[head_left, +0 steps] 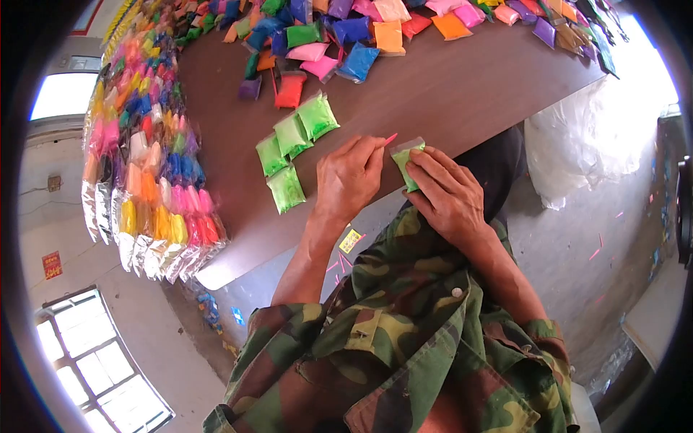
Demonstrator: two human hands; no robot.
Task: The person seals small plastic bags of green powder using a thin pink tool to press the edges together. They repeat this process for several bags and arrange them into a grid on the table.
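My right hand (449,195) grips a small clear packet of light green powder (406,156) at the table's near edge. My left hand (350,177) pinches a thin pink stick (390,138) whose tip points at the packet's open top. Just left of my left hand lie several filled green packets (292,148) on the brown table (433,90).
Many packets of coloured powder (339,36) cover the far side of the table. Bundled rows of sealed packets (148,166) hang over its left end. A large white plastic bag (588,141) sits on the floor to the right. Pink scraps lie on the grey floor.
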